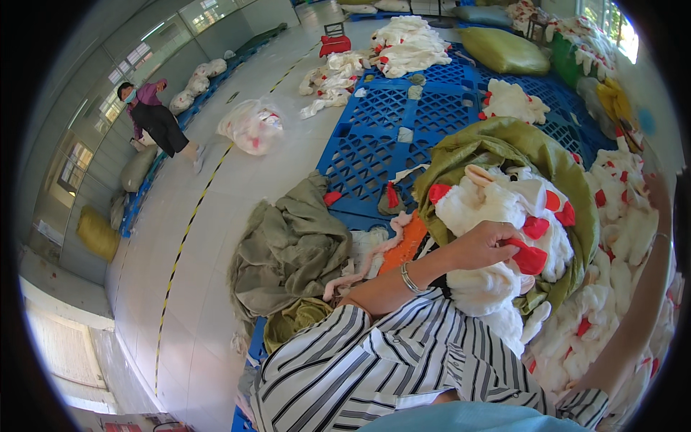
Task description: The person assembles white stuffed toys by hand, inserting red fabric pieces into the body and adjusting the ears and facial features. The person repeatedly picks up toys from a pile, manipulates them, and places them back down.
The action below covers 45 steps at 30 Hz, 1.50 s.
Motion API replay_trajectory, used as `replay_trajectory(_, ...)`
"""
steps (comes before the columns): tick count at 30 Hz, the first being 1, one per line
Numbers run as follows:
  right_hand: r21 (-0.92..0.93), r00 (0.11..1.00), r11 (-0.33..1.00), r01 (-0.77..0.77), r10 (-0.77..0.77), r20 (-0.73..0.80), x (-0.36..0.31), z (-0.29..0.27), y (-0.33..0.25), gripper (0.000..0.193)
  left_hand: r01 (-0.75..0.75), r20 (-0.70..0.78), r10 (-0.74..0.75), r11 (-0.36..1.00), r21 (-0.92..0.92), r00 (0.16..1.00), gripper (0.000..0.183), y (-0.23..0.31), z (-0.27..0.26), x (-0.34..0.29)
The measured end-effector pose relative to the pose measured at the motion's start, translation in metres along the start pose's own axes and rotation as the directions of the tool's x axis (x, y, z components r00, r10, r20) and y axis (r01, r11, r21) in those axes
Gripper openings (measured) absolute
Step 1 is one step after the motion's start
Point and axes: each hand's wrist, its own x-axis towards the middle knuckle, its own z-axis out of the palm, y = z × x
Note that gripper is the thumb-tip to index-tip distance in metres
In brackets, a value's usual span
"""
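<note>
My left hand (486,246), with a silver bangle at the wrist, is closed on a red fabric part (528,256) of a white plush piece. Around it, white unstuffed plush skins (484,209) with red parts fill an olive woven sack (504,137) whose mouth is rolled open. My right arm reaches far out along the right rim of the picture. The right hand (656,193) is over a big heap of similar white and red plush pieces (612,288); its fingers are too dim and distorted to make out.
Blue plastic pallets (381,115) lie ahead, bearing more plush piles (410,47) and a full olive sack (504,50). A grey-green crumpled sack (295,248) is at my left. On the floor stands a clear bag (252,127). A masked person (155,115) walks at far left.
</note>
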Motion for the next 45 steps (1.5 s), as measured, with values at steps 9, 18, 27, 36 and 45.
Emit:
replay_trajectory(9, 0.106, 0.571, 0.758, 0.643, -0.567, 0.593, -0.286, 0.167, -0.160, 0.059, -0.134, 0.018, 0.134, 0.948, 0.288, 0.991, 0.022, 0.001, 0.005, -0.002)
replay_trajectory(18, 0.006, 0.777, 0.860, 0.510, -0.464, 0.425, -0.309, 0.198, -0.130, 0.032, -0.125, -0.183, 0.164, 0.970, 0.210, 0.969, 0.043, -0.021, 0.027, 0.009)
replay_trajectory(27, 0.139, 0.906, 0.902, 0.410, -0.385, -0.176, -0.274, 0.142, -0.071, 0.011, 0.063, -0.192, 0.154, 0.599, 0.798, 0.969, 0.045, -0.149, -0.054, 0.010)
replay_trajectory(36, 0.084, 0.885, 0.968, 0.235, -0.178, -0.431, -0.221, 0.139, 0.040, 0.020, 0.180, -0.412, 0.049, 0.849, 0.497, 0.910, 0.016, -0.098, -0.108, 0.033)
replay_trajectory(45, 0.417, 0.890, 0.794, 0.443, -0.333, -0.311, -0.293, 0.227, -0.067, 0.005, -0.206, -0.241, 0.215, 0.976, 0.064, 0.946, 0.036, 0.004, -0.034, 0.054)
